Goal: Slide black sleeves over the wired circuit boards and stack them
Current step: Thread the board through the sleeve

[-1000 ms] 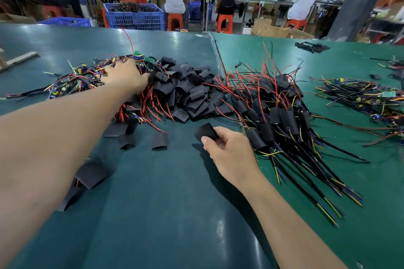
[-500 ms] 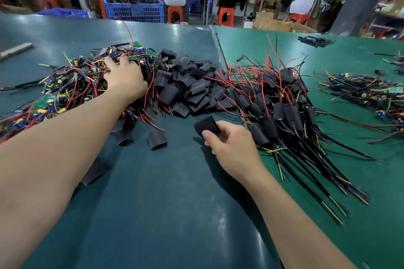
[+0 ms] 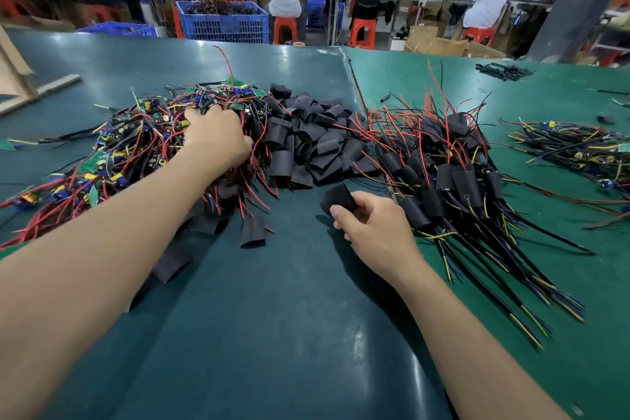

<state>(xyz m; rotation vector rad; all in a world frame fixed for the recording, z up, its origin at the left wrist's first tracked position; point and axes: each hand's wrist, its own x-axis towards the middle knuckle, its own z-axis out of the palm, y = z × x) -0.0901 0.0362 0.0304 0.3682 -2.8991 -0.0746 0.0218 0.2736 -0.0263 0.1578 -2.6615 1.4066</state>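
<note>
The right hand (image 3: 378, 232) is pinching one black sleeve (image 3: 338, 200) between thumb and curled fingers, holding it just above the green mat (image 3: 272, 334), near the middle of the table. The sleeve is sticking out up and to the left of the thumb, its open end facing away from the wrist.

The left hand (image 3: 218, 136) is reaching into the tangle of unsleeved boards (image 3: 136, 147), fingers curled down among the red, black and yellow wires. Whether it is actually gripping a board cannot be told; the fingertips are buried in the wires.

Just right of that hand, the heap of loose sleeves (image 3: 310, 143) is lying touching the tangle's edge. A few strays (image 3: 253, 232) are lying flat on the mat between the two forearms, nearer the left arm.

To the right of the held sleeve, the finished stack (image 3: 453, 181) is lying with sleeved ends toward the heap and long wires fanning out toward the near right edge. A second bundle of wired boards (image 3: 579, 150) is sitting well apart at the far right.

Beyond the table, a blue crate (image 3: 221, 24) is standing on the floor, and people are sitting on orange stools (image 3: 285, 30) at benches. No writing or labels can be read anywhere; the boards' markings are too small.
</note>
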